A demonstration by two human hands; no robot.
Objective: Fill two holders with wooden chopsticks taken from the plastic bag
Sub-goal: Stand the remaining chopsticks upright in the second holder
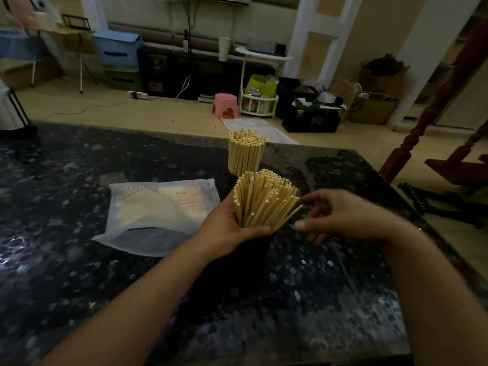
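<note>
Left hand (232,228) wraps around the near holder (257,243), a dark cup mostly hidden by the palm, gripping it on the dark speckled table (79,286). Right hand (340,216) hovers just beside the splayed near bundle of chopsticks (264,199), fingers loosely spread and closed on nothing, forefinger at a stray chopstick (291,215) that leans outward to the right. Beyond stands the far bundle (246,151), upright and tightly packed; its holder cannot be made out. At left lies the plastic bag (158,215), flat, mouth toward the viewer, some pale sticks apparently remaining inside. Judged step: tidying the nearly full second holder. To do it well, keep the cup steady, nudge the leaning stick upright toward the centre, and press gently so neighbouring sticks do not spring out.
</note>
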